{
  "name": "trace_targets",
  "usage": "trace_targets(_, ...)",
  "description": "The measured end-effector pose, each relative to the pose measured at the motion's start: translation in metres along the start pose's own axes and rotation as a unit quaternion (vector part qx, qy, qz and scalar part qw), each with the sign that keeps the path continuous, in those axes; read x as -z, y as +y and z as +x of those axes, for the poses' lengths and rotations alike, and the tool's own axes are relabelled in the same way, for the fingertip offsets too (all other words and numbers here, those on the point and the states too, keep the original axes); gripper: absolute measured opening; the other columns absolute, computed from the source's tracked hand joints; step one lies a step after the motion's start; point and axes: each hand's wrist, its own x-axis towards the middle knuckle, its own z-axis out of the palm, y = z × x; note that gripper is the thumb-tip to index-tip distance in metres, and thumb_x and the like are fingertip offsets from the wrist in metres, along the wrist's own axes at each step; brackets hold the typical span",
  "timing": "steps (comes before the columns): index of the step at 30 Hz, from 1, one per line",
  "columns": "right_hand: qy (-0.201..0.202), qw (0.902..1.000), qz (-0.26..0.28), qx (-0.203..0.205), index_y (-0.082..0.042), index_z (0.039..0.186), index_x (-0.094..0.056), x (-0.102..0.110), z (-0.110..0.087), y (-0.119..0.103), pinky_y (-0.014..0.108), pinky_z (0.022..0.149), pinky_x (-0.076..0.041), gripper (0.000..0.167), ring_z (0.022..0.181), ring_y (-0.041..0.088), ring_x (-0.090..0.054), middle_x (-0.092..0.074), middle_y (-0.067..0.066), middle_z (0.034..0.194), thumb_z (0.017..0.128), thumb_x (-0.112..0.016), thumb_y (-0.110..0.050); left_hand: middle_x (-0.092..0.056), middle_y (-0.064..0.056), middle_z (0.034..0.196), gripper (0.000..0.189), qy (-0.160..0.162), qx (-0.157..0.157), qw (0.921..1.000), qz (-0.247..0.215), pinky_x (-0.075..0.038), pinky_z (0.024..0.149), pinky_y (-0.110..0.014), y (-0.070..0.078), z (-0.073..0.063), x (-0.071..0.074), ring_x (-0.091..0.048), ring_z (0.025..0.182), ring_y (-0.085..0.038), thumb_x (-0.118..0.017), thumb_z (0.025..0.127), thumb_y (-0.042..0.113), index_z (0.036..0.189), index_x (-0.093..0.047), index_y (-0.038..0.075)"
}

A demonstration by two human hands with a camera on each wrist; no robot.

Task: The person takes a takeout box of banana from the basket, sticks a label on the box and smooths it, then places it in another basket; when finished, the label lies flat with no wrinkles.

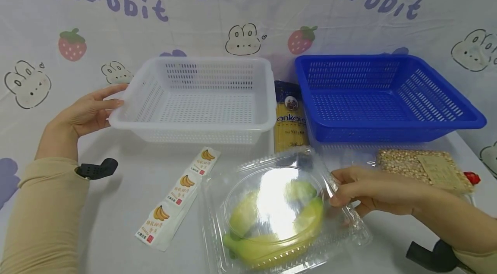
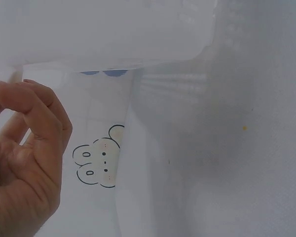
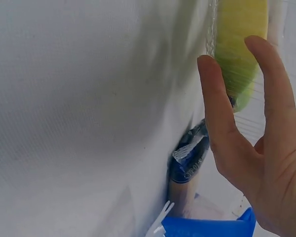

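Note:
A clear plastic clamshell box [image 1: 209, 222] with yellow-green bananas [image 1: 268, 248] inside is tilted over the near part of the table. My right hand [image 1: 376, 190] grips its right edge between thumb and fingers; the bananas [image 3: 239, 34] show past the fingertips in the right wrist view. On the far left, my left hand [image 1: 91, 110] holds the rim of a white perforated basket [image 1: 209, 126] at its left side, and nothing lies in that basket. The left wrist view shows this hand [image 2: 34, 138] with curled fingers at the basket's edge.
A strip of banana labels [image 1: 176, 198] lies left of the box. Between the white basket and a blue basket [image 1: 388, 125] lies a pasta packet [image 1: 289, 118]. A bag of pale grains [image 1: 423, 168] sits in front of the blue basket. A printed cloth [image 1: 279, 11] hangs behind.

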Motion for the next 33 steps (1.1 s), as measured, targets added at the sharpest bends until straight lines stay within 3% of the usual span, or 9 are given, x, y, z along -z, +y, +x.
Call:
trace_targets(2, -0.011, 0.9999, 0.002, 0.001, 0.001, 0.118, -0.043, -0.002, 0.0, 0.001, 0.034, 0.079, -0.059, 0.036, 0.09, 0.011, -0.061, -0.056, 0.007, 0.104, 0.092, -0.058, -0.019, -0.069, 0.011, 0.11, 0.044, 0.003, 0.001, 1.0, 0.002, -0.058, 0.075, -0.027, 0.0, 0.0, -0.001, -0.07, 0.091, -0.01, -0.056, 0.098, 0.005, 0.133, -0.057, 0.032)
trace_targets(4, -0.021, 0.9998, 0.004, 0.001, -0.009, 0.095, -0.043, -0.004, 0.002, 0.001, 0.03, 0.076, -0.058, 0.017, 0.082, 0.009, -0.06, -0.054, -0.003, 0.087, 0.093, -0.057, -0.018, -0.069, 0.011, 0.111, 0.045, 0.004, 0.001, 1.0, 0.002, -0.058, 0.075, -0.027, 0.0, 0.001, -0.002, -0.07, 0.092, -0.01, -0.056, 0.098, 0.005, 0.134, -0.056, 0.032)
trace_targets(10, -0.028, 0.9994, 0.019, -0.006, -0.01, 0.096, -0.049, -0.004, 0.003, 0.007, 0.023, 0.073, -0.056, 0.009, 0.079, 0.005, -0.059, -0.056, -0.007, 0.086, 0.095, -0.056, -0.016, -0.07, 0.011, 0.11, 0.044, -0.001, -0.003, 1.0, 0.005, -0.058, 0.075, -0.027, 0.0, 0.002, -0.002, -0.071, 0.091, -0.01, -0.056, 0.098, 0.005, 0.134, -0.055, 0.031)
trace_targets(16, -0.028, 0.9988, 0.028, -0.029, 0.004, 0.116, -0.047, -0.002, 0.004, 0.01, 0.024, 0.076, -0.057, 0.033, 0.083, 0.006, -0.063, -0.059, -0.002, 0.096, 0.095, -0.057, -0.019, -0.069, 0.011, 0.111, 0.044, 0.001, 0.0, 1.0, 0.003, -0.059, 0.075, -0.027, 0.001, 0.002, -0.002, -0.071, 0.092, -0.009, -0.056, 0.098, 0.005, 0.134, -0.055, 0.031)
trace_targets(20, -0.025, 0.9988, -0.006, -0.042, 0.002, 0.109, -0.048, -0.001, 0.003, 0.007, 0.027, 0.075, -0.059, 0.032, 0.085, 0.009, -0.064, -0.059, 0.0, 0.096, 0.094, -0.06, -0.023, -0.07, 0.011, 0.111, 0.044, 0.001, 0.0, 1.0, 0.002, -0.059, 0.075, -0.027, 0.001, 0.001, -0.001, -0.071, 0.092, -0.009, -0.057, 0.098, 0.005, 0.133, -0.056, 0.031)
trace_targets(21, -0.019, 0.9985, -0.02, -0.047, -0.004, 0.101, -0.047, 0.001, 0.003, 0.005, 0.029, 0.075, -0.059, 0.026, 0.086, 0.012, -0.064, -0.059, 0.001, 0.095, 0.094, -0.061, -0.025, -0.07, 0.011, 0.111, 0.044, 0.002, 0.0, 1.0, 0.002, -0.059, 0.075, -0.027, 0.001, 0.001, -0.001, -0.071, 0.092, -0.009, -0.057, 0.098, 0.005, 0.133, -0.056, 0.031)
trace_targets(23, -0.006, 0.9971, -0.053, -0.055, -0.004, 0.103, -0.044, 0.004, 0.001, 0.001, 0.033, 0.075, -0.06, 0.033, 0.089, 0.017, -0.062, -0.058, 0.006, 0.099, 0.093, -0.063, -0.029, -0.07, 0.011, 0.111, 0.044, 0.003, 0.002, 1.0, 0.004, -0.059, 0.075, -0.027, 0.001, 0.001, -0.001, -0.071, 0.092, -0.009, -0.057, 0.098, 0.005, 0.133, -0.056, 0.031)
trace_targets(29, 0.054, 0.9914, -0.11, -0.045, -0.002, 0.144, -0.029, 0.014, 0.004, -0.015, 0.044, 0.083, -0.06, 0.068, 0.106, 0.027, -0.061, -0.04, 0.024, 0.144, 0.095, -0.064, -0.033, -0.07, 0.012, 0.111, 0.044, 0.008, -0.001, 1.0, 0.004, -0.059, 0.076, -0.027, 0.001, 0.001, -0.002, -0.071, 0.092, -0.01, -0.057, 0.098, 0.005, 0.133, -0.056, 0.031)
trace_targets(33, 0.085, 0.9877, -0.13, -0.02, -0.012, 0.152, -0.025, 0.017, 0.016, -0.024, 0.042, 0.084, -0.06, 0.073, 0.109, 0.026, -0.06, -0.034, 0.024, 0.151, 0.095, -0.065, -0.035, -0.07, 0.011, 0.11, 0.044, 0.008, -0.005, 0.9999, 0.01, -0.059, 0.075, -0.027, 0.001, 0.0, -0.001, -0.071, 0.091, -0.009, -0.058, 0.097, 0.004, 0.132, -0.057, 0.031)
